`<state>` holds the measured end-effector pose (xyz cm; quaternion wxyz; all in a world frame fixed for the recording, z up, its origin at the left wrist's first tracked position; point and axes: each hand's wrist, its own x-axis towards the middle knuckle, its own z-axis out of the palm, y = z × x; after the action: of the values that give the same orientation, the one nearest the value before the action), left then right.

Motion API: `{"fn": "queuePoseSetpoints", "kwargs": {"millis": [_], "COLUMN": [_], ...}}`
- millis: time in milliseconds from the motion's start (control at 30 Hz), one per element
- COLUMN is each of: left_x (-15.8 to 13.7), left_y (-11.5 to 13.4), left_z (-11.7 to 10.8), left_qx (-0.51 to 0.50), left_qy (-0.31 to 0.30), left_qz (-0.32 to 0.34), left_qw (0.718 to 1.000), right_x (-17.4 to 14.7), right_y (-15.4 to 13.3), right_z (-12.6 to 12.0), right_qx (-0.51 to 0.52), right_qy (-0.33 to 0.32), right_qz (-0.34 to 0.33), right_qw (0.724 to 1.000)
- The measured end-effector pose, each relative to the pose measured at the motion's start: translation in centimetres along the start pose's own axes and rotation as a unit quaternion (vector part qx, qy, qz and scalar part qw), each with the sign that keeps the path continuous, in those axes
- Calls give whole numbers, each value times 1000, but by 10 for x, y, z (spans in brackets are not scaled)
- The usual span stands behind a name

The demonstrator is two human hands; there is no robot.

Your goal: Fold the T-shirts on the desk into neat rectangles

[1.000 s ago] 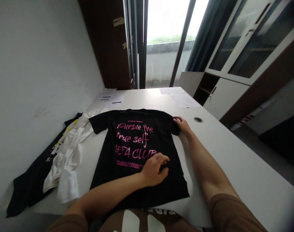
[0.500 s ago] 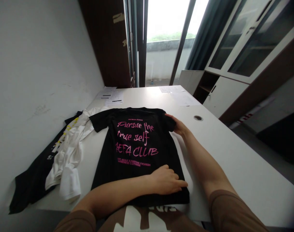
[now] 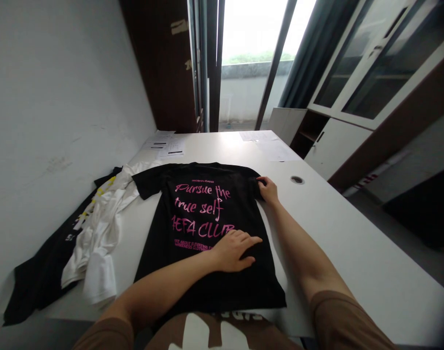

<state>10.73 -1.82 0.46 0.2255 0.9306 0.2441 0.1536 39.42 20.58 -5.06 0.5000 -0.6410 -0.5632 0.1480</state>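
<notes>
A black T-shirt with pink lettering lies spread on the white table, its collar at the far side and its hem towards me. My left hand rests over the lower part of the lettering, palm down, with its fingers stretched towards the right side seam. At the right sleeve my right hand is closed on the sleeve's edge, thumb and fingers pinching the cloth. The other sleeve is laid out flat on the left, with no hand on it.
A crumpled white garment and a black garment with yellow print lie along the left wall. Paper sheets lie at the table's far left, more papers at the far right. A round cable hole pierces the white table.
My left hand has moved up and left across the shirt, away from the lower right side. The right hand has shifted slightly down at the sleeve, which now extends further right.
</notes>
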Motion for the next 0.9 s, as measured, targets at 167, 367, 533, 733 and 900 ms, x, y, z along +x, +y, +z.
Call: {"fn": "queuePoseSetpoints", "kwargs": {"millis": [167,367,533,733,900], "left_x": [4,24,48,71,91], "left_y": [-74,-167,-195,-223,-245], "left_z": [-35,-73,-74,-75,-82], "left_qx": [77,143,157,159,158], "left_qy": [75,22,-26,-24,-31], "left_qz": [-157,-352,-367,-366,-373], "left_qw": [982,925,917,917,914], "right_x": [-5,-8,-5,4,22], "right_y": [-10,-12,-7,-4,1], "right_z": [0,7,12,19,24], "right_qx": [-47,-95,-95,-61,-34], "right_qy": [-16,-52,-47,-17,-34], "right_qz": [-14,-32,-31,12,5], "right_qw": [999,994,994,998,999]}}
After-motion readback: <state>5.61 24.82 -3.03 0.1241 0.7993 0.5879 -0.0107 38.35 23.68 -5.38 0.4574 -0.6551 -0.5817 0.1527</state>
